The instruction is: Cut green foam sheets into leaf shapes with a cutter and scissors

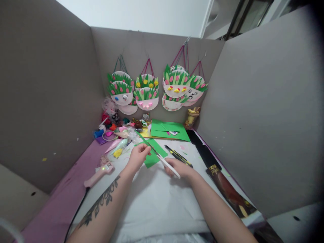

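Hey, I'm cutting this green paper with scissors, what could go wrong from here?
The left hand pinches the green paper right beside the scissors in the right hand, so the fingers might get nicked. The paper hangs unsupported, so the cut may wander. The pink glue gun lies near the left forearm, and its cord could snag.

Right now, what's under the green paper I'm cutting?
Under the green paper, held by the left hand while the right hand works white-handled scissors, the white table cover shows around its edges. Whatever lies directly beneath the sheet is hidden.
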Tool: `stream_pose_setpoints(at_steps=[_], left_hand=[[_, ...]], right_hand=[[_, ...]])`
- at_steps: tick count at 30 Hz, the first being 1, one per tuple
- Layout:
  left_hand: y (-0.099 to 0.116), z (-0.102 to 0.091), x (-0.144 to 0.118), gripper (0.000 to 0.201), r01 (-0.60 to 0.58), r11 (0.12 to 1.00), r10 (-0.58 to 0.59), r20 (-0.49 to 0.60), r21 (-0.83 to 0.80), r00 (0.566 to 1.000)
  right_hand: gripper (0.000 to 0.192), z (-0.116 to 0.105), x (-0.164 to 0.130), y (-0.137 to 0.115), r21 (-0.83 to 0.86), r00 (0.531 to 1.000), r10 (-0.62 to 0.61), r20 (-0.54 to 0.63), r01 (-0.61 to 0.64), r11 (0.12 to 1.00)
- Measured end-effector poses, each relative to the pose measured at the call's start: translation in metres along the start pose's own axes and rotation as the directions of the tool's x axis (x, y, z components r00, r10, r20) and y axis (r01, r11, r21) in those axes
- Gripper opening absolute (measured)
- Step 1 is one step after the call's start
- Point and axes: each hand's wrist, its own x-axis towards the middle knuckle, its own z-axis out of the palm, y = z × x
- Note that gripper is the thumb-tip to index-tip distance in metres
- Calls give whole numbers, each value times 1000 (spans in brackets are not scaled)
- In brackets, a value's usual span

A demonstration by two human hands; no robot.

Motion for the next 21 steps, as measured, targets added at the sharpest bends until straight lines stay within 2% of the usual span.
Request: stream_pose_setpoints(at_steps=[11,17,21], left_hand=[[4,1,-1,31,51,998,-52,20,25,998],[7,-5,2,31,35,999,-34,-63,15,997],[5,-7,2,29,26,1000,-27,-76,-9,997]], right_hand=[[10,-1,-2,0,2,1000,8,-10,-8,1000],[11,-1,-3,1,0,1000,-12,-29,12,1000],[10,0,-5,-3,1,1000,-10,-14,10,1000]])
